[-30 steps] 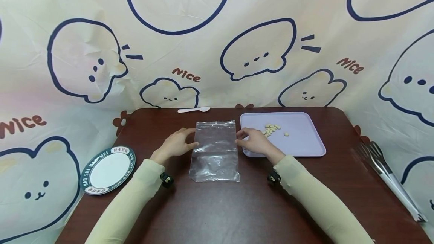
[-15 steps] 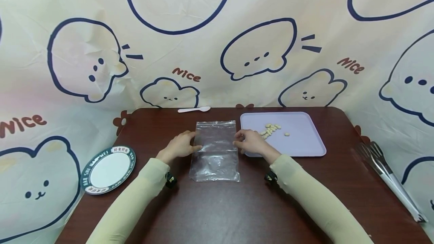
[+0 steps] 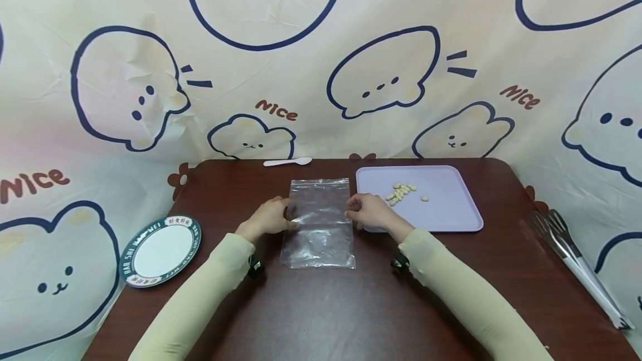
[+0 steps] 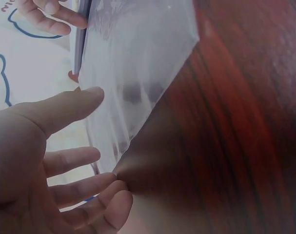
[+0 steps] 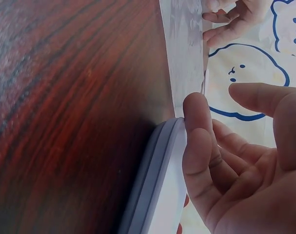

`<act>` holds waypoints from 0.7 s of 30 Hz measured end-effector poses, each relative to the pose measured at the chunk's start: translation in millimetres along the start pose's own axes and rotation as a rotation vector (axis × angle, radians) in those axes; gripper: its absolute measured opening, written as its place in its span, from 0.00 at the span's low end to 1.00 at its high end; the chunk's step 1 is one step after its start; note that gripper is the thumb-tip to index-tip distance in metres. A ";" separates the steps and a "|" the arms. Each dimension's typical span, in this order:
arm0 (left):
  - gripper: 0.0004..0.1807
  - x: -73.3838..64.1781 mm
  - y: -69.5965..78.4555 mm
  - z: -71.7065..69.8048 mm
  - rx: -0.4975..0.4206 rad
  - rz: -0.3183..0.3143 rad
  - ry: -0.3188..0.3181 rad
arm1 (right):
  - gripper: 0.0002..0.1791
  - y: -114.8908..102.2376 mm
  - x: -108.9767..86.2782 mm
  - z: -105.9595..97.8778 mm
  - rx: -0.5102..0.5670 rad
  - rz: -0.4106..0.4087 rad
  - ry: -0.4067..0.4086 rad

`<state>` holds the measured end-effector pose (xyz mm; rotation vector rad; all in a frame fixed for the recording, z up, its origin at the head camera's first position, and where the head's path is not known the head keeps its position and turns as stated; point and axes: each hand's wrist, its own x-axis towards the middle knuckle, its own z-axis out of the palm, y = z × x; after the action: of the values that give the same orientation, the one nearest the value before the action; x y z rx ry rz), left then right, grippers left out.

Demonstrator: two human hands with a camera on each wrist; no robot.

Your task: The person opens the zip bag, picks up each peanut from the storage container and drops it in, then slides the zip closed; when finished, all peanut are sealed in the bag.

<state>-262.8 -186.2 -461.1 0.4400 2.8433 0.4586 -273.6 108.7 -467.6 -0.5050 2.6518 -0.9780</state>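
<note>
A clear zip-top plastic bag (image 3: 322,241) lies flat at the middle of the table, its zip strip at the far end. My left hand (image 3: 264,217) is at the bag's left edge; in the left wrist view its thumb (image 4: 74,108) overlaps the plastic, spread apart from the fingers. At the opposite edge, my right hand (image 3: 372,211) hovers between the bag and a pale lilac tray (image 3: 446,210). The right wrist view shows its fingers loosely bent, the thumb (image 5: 257,95) well apart from them, and nothing in between.
Several pale bean-like pieces (image 3: 399,191) lie on the tray. A white plastic spoon (image 3: 288,162) rests along the back edge. A green-rimmed plate (image 3: 161,250) stands at the left, metal tongs (image 3: 577,269) at the right edge. A patterned cloth (image 3: 301,71) hangs behind.
My left hand has shifted slightly right, onto the bag's left edge. The right hand has edged a little left to the bag's right side. The bag lies in place.
</note>
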 end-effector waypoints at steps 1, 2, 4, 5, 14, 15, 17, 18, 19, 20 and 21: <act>0.38 0.2 0.2 0.1 0.002 0.006 0.003 | 0.18 0.1 -0.1 -0.1 -0.003 -0.002 -0.002; 0.38 0.5 0.3 0.2 0.001 0.012 0.006 | 0.18 0.1 0.1 -0.3 0.000 0.001 -0.005; 0.38 1.1 0.7 0.1 -0.007 0.018 0.009 | 0.18 0.2 0.2 -0.6 0.003 0.003 -0.009; 0.37 1.4 0.8 0.0 -0.013 0.024 0.010 | 0.18 0.2 0.2 -0.5 0.005 0.000 -0.012; 0.27 6.0 1.9 -1.0 -0.103 0.075 0.032 | 0.17 -0.7 -1.1 0.5 0.009 -0.018 -0.019; 0.26 5.9 1.9 -1.4 -0.119 0.068 0.036 | 0.17 -0.7 -1.4 0.5 0.011 -0.020 -0.021; 0.26 5.7 1.8 -2.3 -0.161 0.043 0.042 | 0.18 -0.9 -1.8 0.3 0.012 -0.021 -0.024; 0.26 5.4 1.6 -2.9 -0.179 0.025 0.045 | 0.18 -0.9 -2.1 0.2 0.015 -0.020 -0.027; 0.26 5.1 1.5 -3.3 -0.195 0.007 0.045 | 0.18 -0.9 -2.3 0.0 0.019 -0.018 -0.029; 0.26 4.9 1.5 -3.4 -0.211 -0.014 0.046 | 0.18 -0.9 -2.5 0.0 0.024 -0.016 -0.032; 0.26 4.9 1.4 -3.4 -0.222 -0.030 0.047 | 0.19 -0.8 -2.7 0.0 0.029 -0.015 -0.035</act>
<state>-267.8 -184.2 -458.3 0.3478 2.7952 0.7778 -271.0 109.3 -466.7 -0.5309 2.6028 -1.0012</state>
